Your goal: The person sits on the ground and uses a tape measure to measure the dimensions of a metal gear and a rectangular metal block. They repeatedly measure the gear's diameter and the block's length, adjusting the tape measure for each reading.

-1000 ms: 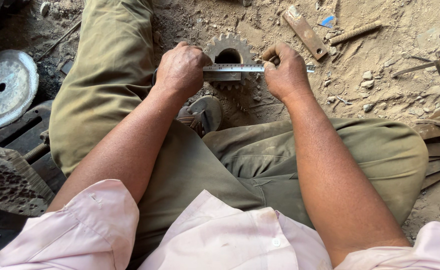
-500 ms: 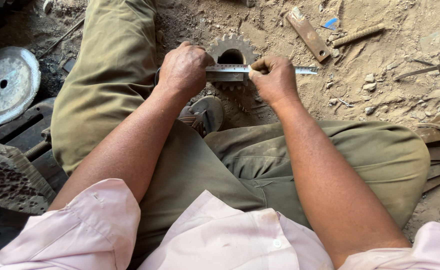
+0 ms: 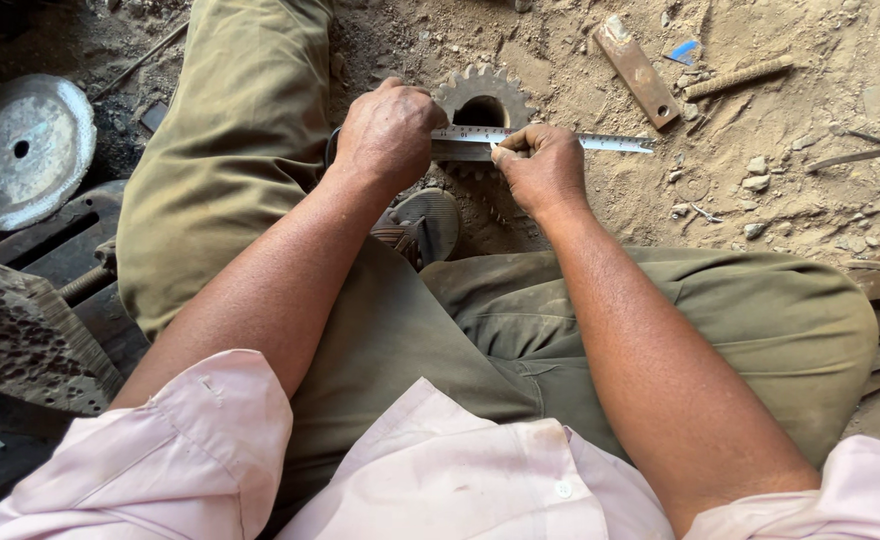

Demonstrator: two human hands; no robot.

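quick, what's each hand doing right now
Left hand: closed on the left end of the metal caliper, held across the gear.
Right hand: closed, fingers pinching the caliper near its middle.

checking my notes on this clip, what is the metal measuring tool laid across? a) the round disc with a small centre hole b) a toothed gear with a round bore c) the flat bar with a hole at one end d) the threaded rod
b: the caliper, held by the left hand and right hand, lies across the toothed gear, just below its round bore.
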